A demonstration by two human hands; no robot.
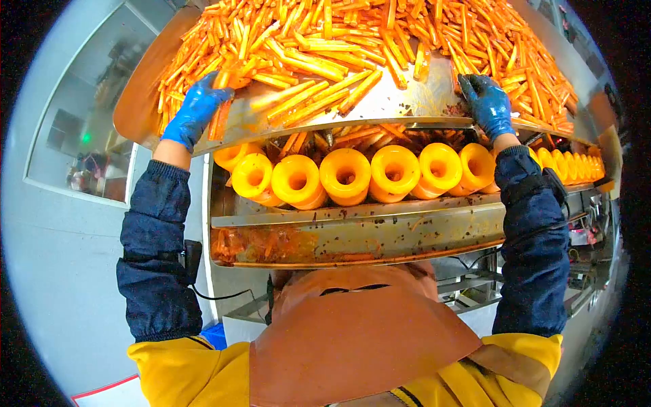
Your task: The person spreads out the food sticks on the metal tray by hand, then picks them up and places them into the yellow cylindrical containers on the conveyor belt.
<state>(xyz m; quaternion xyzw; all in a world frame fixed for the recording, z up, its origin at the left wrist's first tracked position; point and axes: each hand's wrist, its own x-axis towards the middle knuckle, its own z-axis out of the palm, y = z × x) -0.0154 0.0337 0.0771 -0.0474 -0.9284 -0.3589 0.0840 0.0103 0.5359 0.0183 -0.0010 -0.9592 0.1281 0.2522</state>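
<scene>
My left hand (pixel 198 108), in a blue glove, is at the left part of the metal tray's near edge (pixel 325 127), its fingertips on reddish-orange sticks. Its fingers are curled, with sticks at the fingertips. My right hand (pixel 487 103), also gloved in blue, rests over the tray near its right part, beside a bare patch, with dark-stained fingers bent apart. Between my hands lie loose orange sticks (pixel 305 64) heaped on the tray. Below the tray edge stands a row of yellow-orange cups (pixel 346 176) with round openings.
A lower metal trough (pixel 359 234) with dark specks and orange residue runs in front of the cups. A brown apron (pixel 359 332) covers my front. At the left is a wall with a window (pixel 85 115). Metal equipment (pixel 475 285) stands at the lower right.
</scene>
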